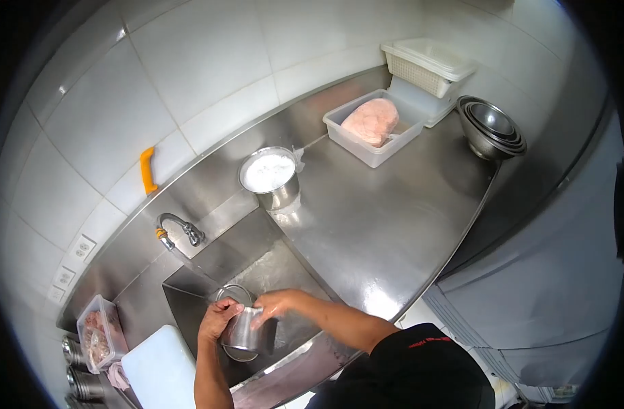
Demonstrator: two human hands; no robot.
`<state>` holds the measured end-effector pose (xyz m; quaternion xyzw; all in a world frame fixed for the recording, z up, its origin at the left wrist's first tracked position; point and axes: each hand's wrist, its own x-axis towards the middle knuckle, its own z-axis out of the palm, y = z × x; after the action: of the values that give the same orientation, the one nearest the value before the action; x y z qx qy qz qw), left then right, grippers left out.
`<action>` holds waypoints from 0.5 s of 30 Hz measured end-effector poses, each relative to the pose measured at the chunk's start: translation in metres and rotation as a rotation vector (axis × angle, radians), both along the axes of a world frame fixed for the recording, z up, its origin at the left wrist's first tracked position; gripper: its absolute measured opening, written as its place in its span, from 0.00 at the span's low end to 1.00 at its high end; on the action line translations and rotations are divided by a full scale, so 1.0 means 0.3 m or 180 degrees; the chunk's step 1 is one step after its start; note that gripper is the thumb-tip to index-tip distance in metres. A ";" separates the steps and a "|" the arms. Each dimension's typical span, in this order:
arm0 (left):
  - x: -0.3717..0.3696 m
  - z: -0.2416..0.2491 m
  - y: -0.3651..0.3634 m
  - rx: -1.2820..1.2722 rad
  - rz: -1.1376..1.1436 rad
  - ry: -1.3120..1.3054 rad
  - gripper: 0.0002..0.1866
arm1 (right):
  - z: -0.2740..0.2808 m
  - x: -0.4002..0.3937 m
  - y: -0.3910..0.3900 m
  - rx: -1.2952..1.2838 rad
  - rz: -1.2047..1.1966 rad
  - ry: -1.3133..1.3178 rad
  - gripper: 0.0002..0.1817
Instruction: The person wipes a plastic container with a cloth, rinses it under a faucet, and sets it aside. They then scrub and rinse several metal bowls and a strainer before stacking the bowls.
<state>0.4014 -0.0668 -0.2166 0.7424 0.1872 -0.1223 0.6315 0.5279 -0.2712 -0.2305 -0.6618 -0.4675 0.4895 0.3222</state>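
Note:
Over the sink (261, 253), I hold a tilted stainless steel pot (242, 334) between both hands. My left hand (220, 318) pinches its rim from the left, fingers closed. My right hand (272, 307) grips the opposite side near the rim, with the thumb and fingers partly hidden. Another round metal piece (236, 292) shows just behind the pot in the basin; I cannot make out what it is. A thin stream, apparently water, runs from the faucet (182, 230) toward the basin. Behind the sink stands a metal pot of white foamy contents (270, 172).
On the steel counter (366, 225) sits a plastic tub (375, 155) with a pink piece of meat (372, 121). Nested metal bowls (490, 129) and a white basket (421, 71) stand beyond. A white cutting board (159, 368) and a container of meat (99, 335) lie left.

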 end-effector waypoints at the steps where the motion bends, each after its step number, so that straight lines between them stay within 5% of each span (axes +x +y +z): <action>1: -0.005 0.087 -0.040 0.0415 -0.0126 -0.0086 0.07 | 0.013 -0.046 0.023 0.0285 0.0040 -0.0370 0.34; 4: -0.073 -0.002 0.005 0.1424 0.0424 -0.1691 0.10 | -0.017 -0.131 0.139 0.0604 -0.0363 -0.0531 0.26; 5: -0.113 -0.044 -0.001 0.1652 0.1240 -0.1585 0.13 | -0.032 -0.162 0.182 0.0886 -0.0743 -0.1044 0.19; 7: -0.200 -0.103 -0.037 -0.0191 0.2381 -0.0935 0.31 | -0.031 -0.207 0.256 0.1154 -0.1339 -0.1282 0.14; 8: -0.238 -0.024 -0.105 -0.0353 0.2503 -0.0195 0.39 | 0.023 -0.240 0.273 0.1124 -0.1557 -0.1232 0.14; 10: -0.279 -0.130 -0.117 -0.2523 0.2594 -0.0668 0.42 | 0.016 -0.319 0.343 0.1366 -0.1574 -0.0915 0.20; 12: -0.256 -0.155 -0.117 -0.3329 0.2844 -0.1770 0.40 | 0.012 -0.367 0.339 0.1531 -0.1002 -0.0524 0.30; 13: -0.283 -0.230 -0.052 -0.3527 0.2784 -0.1882 0.40 | -0.036 -0.387 0.337 0.1551 -0.0824 -0.0404 0.31; 14: -0.283 -0.111 -0.091 -0.3306 0.3330 -0.1677 0.42 | -0.060 -0.370 0.330 0.1593 -0.0244 -0.0307 0.31; 15: -0.300 -0.076 -0.090 -0.3311 0.3333 -0.1671 0.44 | -0.082 -0.344 0.313 0.1822 0.0218 -0.1026 0.28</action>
<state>0.3114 -0.0939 -0.2395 0.1708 0.2762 0.2990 0.8973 0.4248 -0.1774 -0.2552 -0.5973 -0.6530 0.2377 0.4004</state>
